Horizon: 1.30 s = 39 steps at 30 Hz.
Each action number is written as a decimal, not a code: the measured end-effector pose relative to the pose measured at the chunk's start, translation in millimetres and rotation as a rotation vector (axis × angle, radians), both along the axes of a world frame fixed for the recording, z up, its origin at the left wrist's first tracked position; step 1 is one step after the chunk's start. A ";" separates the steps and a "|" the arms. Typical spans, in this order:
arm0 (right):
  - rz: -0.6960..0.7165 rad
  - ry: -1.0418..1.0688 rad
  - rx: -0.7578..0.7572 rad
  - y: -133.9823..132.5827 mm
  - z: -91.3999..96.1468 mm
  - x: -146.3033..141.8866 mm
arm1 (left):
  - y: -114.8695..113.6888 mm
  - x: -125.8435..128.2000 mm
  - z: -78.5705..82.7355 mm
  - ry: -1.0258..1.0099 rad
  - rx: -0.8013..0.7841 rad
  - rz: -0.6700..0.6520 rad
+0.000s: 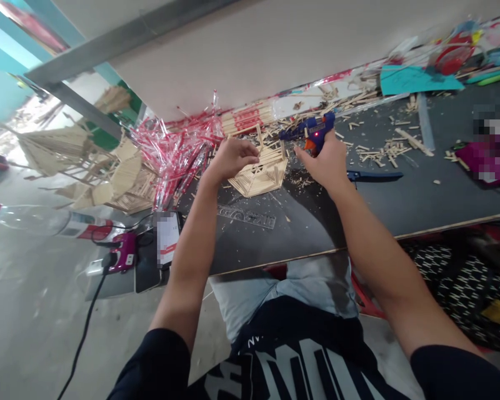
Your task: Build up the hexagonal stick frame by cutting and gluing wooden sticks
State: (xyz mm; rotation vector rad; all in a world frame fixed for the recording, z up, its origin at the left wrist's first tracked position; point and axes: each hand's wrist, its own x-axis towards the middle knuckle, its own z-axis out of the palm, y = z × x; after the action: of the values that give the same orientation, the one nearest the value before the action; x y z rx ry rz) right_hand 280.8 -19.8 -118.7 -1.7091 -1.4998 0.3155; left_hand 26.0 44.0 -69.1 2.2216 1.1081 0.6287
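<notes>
My right hand (327,161) is closed round a blue hot glue gun (314,130) with an orange trigger and a small lit red light. Its nozzle points left, over a small model built from thin wooden sticks (260,180). The model lies on the dark tabletop, with a many-sided base and a few raised sticks at its back. At its left side, my left hand (235,156) has bent fingers drawn together over the model; what they pinch is too small to make out. A clear plastic ruler (245,216) rests in front of the model.
Red-and-clear plastic wrappers (179,150) pile up at the left. Stick offcuts (387,151) and blue-handled cutters (375,175) lie to the right. A phone (167,239), a power strip (123,253) and a plastic bottle (66,222) are at the left. Larger stick models (120,172) stand beyond.
</notes>
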 end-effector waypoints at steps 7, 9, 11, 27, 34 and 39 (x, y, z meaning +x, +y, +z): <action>0.029 0.010 0.036 1.2 -2.3 -2.1 | -1.2 -0.9 2.7 -0.012 0.033 0.032; 0.034 0.000 0.051 1.4 -3.2 -3.0 | -0.9 -1.5 1.3 -0.055 0.020 0.045; 0.036 -0.013 0.062 1.4 -4.1 -4.1 | -0.2 -2.0 0.4 -0.090 -0.004 0.042; 0.045 -0.156 -0.025 0.7 -0.4 -13.9 | 10.6 2.3 -6.4 -0.312 -0.008 0.114; 0.031 -0.177 0.083 0.9 -10.6 -9.9 | 20.6 5.7 -14.1 -0.525 -0.086 0.145; 0.017 -0.189 0.080 1.6 -16.6 -6.7 | 23.5 7.8 -17.2 -0.552 -0.155 0.116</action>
State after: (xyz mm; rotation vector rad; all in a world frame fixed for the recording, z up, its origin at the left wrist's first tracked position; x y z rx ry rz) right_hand 274.1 -18.1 -135.3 -1.7014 -1.6412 0.1025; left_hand 33.9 67.4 -86.3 1.7072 0.9571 1.0850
